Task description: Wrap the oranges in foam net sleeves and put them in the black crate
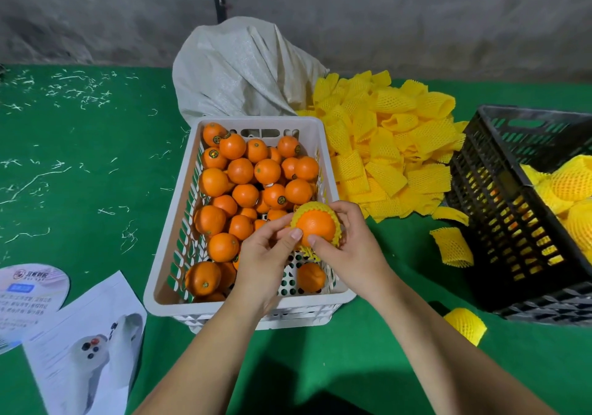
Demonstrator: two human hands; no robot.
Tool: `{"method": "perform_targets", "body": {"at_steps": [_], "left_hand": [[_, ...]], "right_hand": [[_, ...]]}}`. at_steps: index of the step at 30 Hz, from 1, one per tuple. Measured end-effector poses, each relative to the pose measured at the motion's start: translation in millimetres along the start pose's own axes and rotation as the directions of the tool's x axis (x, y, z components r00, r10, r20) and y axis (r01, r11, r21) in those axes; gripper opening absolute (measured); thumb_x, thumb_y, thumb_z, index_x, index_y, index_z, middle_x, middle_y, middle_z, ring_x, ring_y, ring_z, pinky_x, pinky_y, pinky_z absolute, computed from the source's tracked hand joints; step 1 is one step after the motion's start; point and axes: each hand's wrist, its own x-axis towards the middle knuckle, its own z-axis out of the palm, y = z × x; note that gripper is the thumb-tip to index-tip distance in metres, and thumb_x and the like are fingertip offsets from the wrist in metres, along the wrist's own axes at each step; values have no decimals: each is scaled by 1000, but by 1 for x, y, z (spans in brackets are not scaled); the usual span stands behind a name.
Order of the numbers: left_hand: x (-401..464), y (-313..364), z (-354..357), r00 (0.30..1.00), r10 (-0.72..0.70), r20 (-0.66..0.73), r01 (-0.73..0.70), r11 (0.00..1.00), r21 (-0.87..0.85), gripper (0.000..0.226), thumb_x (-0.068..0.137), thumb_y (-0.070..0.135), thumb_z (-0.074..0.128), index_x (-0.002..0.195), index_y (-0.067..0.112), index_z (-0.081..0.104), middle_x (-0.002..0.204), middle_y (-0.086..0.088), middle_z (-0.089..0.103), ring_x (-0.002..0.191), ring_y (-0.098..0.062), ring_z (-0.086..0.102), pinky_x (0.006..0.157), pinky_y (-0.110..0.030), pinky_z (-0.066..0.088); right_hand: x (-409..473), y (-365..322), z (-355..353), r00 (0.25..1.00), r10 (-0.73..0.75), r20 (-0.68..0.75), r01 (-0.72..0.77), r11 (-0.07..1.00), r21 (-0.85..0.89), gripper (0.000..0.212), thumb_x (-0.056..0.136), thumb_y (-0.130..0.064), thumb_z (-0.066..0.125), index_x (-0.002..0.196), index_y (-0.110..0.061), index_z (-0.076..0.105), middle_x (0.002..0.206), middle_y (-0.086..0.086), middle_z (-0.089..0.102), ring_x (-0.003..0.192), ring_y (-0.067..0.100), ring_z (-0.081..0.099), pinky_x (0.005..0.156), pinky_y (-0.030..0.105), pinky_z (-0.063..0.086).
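resting over the white crate, one orange, half in one yellow sleeve, is pinched by the left hand and right hand; two loose sleeves lie near the black crate.

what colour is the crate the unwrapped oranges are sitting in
White, or off-white: the slotted plastic crate holding the bare oranges. The head view shows it.

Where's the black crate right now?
Head view, far right: the black crate sits on the green table, just right of the yellow sleeve pile, with wrapped oranges already inside.
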Motion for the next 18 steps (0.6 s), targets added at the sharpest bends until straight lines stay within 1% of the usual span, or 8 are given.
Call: {"method": "perform_targets", "body": {"at_steps": [2,4,5,7,10,12,15,18], "left_hand": [[-2,-2,1,998,57,-28,-55,995,81,32,96,27,71,125,15,75,114,0,80,109,-17,75,95,-35,62],[-5,-5,2,983,169,-66,-151,963,222,21,102,22,69,120,18,77,108,-1,79,104,-21,74,91,-36,62],[-7,-6,3,968,234,-89,-201,938,283,17,103,20,68,117,23,77,107,-2,78,100,-19,73,87,-34,61],[-13,-4,8,921,373,-109,-308,873,379,22,103,14,68,111,33,75,106,-2,73,95,-10,70,81,-21,56],[-20,-2,15,828,561,-22,-469,712,523,25,100,8,68,111,30,72,105,0,67,98,-4,62,82,-12,46],[-24,-1,16,767,636,86,-561,601,569,18,100,12,67,115,20,74,106,1,63,102,-1,58,85,-14,44],[-22,0,11,671,708,220,-669,450,591,21,102,18,63,119,13,73,106,4,57,103,2,54,85,-17,43],[-17,5,8,671,705,231,-669,440,598,21,104,21,61,124,21,69,110,10,54,106,-1,55,88,-18,45]], "right_hand": [[-1,-1,-4,999,20,-48,-20,1000,3,65,70,-62,78,124,-62,42,127,-19,58,109,7,67,87,39,62],[-3,-2,-8,998,32,-57,-35,998,-52,70,69,-64,76,128,-68,38,128,-21,55,113,6,64,89,34,59],[-5,-3,-9,998,13,-62,-21,991,-132,74,70,-65,74,133,-65,37,131,-19,53,116,7,61,91,33,57],[-9,-5,-6,994,-58,-87,33,962,-272,77,72,-64,71,141,-53,38,136,-18,49,122,10,56,94,34,55],[-13,-11,3,983,-146,-108,103,938,-331,75,74,-63,69,140,-43,39,131,-17,43,116,12,56,85,33,56],[-12,-13,5,985,-136,-107,99,948,-302,75,73,-59,72,139,-42,41,128,-13,40,110,12,57,79,28,55],[-10,-17,3,990,-36,-138,21,993,-112,72,64,-45,75,129,-50,44,119,-19,37,108,-5,51,71,5,46],[-11,-23,5,985,-5,-174,9,1000,24,63,61,-43,78,111,-64,46,117,-23,39,104,-22,46,68,-1,42]]}}
